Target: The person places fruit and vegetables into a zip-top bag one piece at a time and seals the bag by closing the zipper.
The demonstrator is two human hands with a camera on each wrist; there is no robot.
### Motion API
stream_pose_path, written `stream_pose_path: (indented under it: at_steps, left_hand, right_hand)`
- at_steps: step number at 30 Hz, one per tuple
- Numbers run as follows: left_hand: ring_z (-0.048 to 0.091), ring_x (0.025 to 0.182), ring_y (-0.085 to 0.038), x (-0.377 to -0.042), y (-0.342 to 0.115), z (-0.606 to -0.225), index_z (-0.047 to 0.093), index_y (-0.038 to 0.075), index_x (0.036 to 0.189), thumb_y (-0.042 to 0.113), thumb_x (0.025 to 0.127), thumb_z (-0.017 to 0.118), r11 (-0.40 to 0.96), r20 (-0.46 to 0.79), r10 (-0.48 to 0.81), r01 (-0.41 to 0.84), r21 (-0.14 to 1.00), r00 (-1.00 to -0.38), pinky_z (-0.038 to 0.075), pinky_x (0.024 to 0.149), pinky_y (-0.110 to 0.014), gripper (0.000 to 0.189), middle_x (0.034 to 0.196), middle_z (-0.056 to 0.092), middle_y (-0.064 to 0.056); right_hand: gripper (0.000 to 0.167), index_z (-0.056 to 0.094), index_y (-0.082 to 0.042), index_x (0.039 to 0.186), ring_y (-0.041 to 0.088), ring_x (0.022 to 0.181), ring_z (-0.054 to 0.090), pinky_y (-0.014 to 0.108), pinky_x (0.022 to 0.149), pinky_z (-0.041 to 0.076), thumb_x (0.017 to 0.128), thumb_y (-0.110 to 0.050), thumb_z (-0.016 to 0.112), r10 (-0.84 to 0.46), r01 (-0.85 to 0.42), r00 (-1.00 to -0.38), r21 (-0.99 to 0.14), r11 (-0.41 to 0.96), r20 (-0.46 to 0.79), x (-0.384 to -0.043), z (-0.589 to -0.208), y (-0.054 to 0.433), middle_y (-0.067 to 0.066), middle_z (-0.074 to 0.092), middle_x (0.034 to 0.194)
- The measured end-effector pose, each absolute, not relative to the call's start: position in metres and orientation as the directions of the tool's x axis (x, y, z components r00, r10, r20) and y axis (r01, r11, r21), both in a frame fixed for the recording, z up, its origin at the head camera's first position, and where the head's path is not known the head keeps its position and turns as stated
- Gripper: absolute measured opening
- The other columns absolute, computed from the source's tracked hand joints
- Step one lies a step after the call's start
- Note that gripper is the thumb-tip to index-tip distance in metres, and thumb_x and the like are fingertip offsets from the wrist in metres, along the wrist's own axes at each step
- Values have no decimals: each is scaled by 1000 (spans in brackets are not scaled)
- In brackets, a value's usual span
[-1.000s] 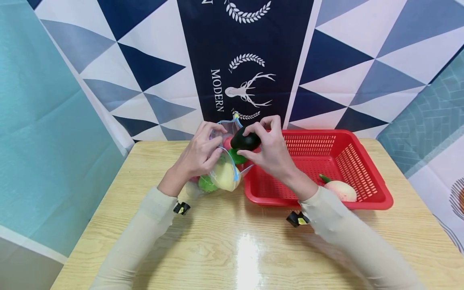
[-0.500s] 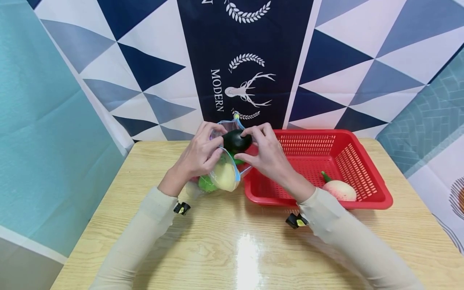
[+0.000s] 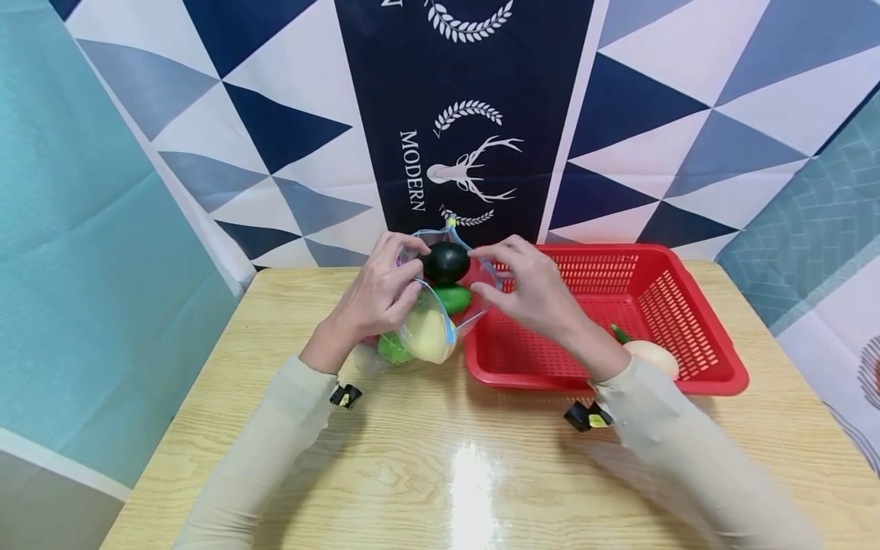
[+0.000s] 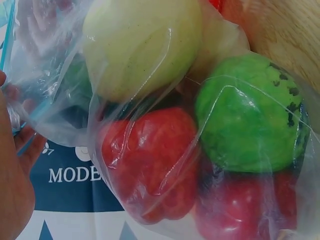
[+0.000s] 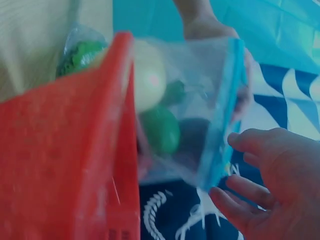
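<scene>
My left hand (image 3: 385, 283) pinches the rim of a clear zip bag (image 3: 448, 330) with a blue seal strip. A dark, glossy oval fruit or vegetable (image 3: 447, 263) lies in the bag's mouth, above a green one (image 3: 454, 299). Through the plastic in the left wrist view show a pale yellow-green fruit (image 4: 140, 45), a red pepper-like piece (image 4: 152, 165) and a bumpy green piece (image 4: 250, 115). My right hand (image 3: 532, 286) is at the bag's right rim, thumb and fingers spread, holding nothing. Whether its fingertips touch the blue strip (image 5: 220, 120) I cannot tell.
A red plastic basket (image 3: 502, 380) stands right of the bag, under my right forearm. Inside it lie a pale peach-like fruit (image 3: 653, 356) and a slim green piece (image 3: 620, 333), partly hidden. A patterned cloth (image 3: 302, 137) hangs behind the wooden table (image 3: 385, 473).
My right hand moved left with the dark oval piece, let go of it inside the bag's mouth, then drew back slightly right with fingers spread. My left hand stayed on the rim.
</scene>
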State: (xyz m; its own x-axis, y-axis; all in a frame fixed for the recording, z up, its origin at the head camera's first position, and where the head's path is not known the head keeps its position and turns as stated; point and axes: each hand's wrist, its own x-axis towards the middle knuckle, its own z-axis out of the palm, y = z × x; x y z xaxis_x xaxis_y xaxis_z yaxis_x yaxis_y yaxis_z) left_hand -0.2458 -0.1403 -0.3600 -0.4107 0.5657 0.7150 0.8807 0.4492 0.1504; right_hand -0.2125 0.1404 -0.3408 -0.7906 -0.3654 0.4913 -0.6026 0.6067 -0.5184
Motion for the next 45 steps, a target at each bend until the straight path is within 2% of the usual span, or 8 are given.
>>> stream_pose_path:
  at_steps: [5, 11, 17, 23, 28, 33, 42, 45]
  left_hand:
    - [57, 117, -43, -247, -141, -361, 64, 4, 86, 16, 100, 49, 456, 719, 561, 878, 147, -411, 50, 100, -54, 24, 131, 68, -26]
    - [57, 114, -44, -247, -140, -363, 64, 4, 85, 15, 100, 49, 455, 717, 565, 879, 144, -409, 50, 97, -52, 23, 131, 68, -26]
    - [56, 115, -42, -245, -141, -363, 64, 4, 86, 14, 100, 49, 455, 715, 565, 878, 147, -413, 50, 98, -52, 23, 131, 68, -26]
    - [56, 119, -43, -245, -141, -363, 64, 4, 87, 14, 100, 49, 453, 715, 566, 879, 146, -410, 50, 100, -53, 23, 131, 67, -26]
    - [56, 119, -42, -245, -141, -363, 65, 4, 87, 14, 100, 49, 458, 710, 566, 876, 151, -418, 50, 100, -53, 24, 132, 67, -26]
    - [56, 120, -42, -245, -141, -363, 66, 4, 88, 15, 101, 48, 464, 704, 567, 872, 158, -429, 50, 101, -53, 25, 132, 68, -25]
    - [56, 118, -41, -245, -142, -364, 65, 4, 88, 15, 101, 48, 462, 705, 566, 873, 160, -428, 50, 100, -53, 24, 132, 67, -25]
    - [55, 117, -41, -245, -142, -365, 65, 4, 87, 15, 101, 48, 461, 709, 563, 873, 158, -425, 49, 99, -52, 24, 132, 67, -25]
  right_hand:
    - [46, 75, -6, 139, 38, 120, 73, 60, 100, 65, 94, -9, 88, -330, -552, -823, -508, 661, 463, -214, -332, 166, 20, 73, 132]
    - [45, 75, -8, 140, 41, 120, 70, 61, 98, 61, 97, -15, 86, -301, -473, -870, -488, 733, 392, -213, -327, 196, 22, 72, 139]
    - [45, 76, -7, 138, 46, 137, 64, 67, 103, 62, 95, -15, 87, -272, -418, -898, -477, 773, 345, -214, -321, 220, 23, 68, 150]
    - [53, 74, -4, 140, 50, 142, 61, 68, 106, 60, 92, -20, 91, -369, -392, -919, -408, 824, 138, -226, -316, 239, 27, 64, 155]
    - [57, 75, -5, 139, 43, 127, 71, 62, 99, 65, 89, -23, 94, -484, -410, -860, -348, 843, -161, -240, -314, 259, 22, 75, 139]
    - [53, 74, -7, 136, 33, 116, 68, 54, 94, 64, 89, -23, 93, -475, -354, -789, -344, 870, -390, -253, -319, 276, 14, 76, 126]
    - [45, 69, 4, 137, 22, 99, 71, 43, 87, 67, 102, -22, 81, -424, -259, -682, -346, 902, -596, -274, -341, 295, 19, 75, 128]
    - [46, 70, 7, 137, 21, 102, 73, 46, 90, 69, 103, -22, 80, -416, -249, -668, -341, 907, -618, -279, -348, 300, 20, 77, 128]
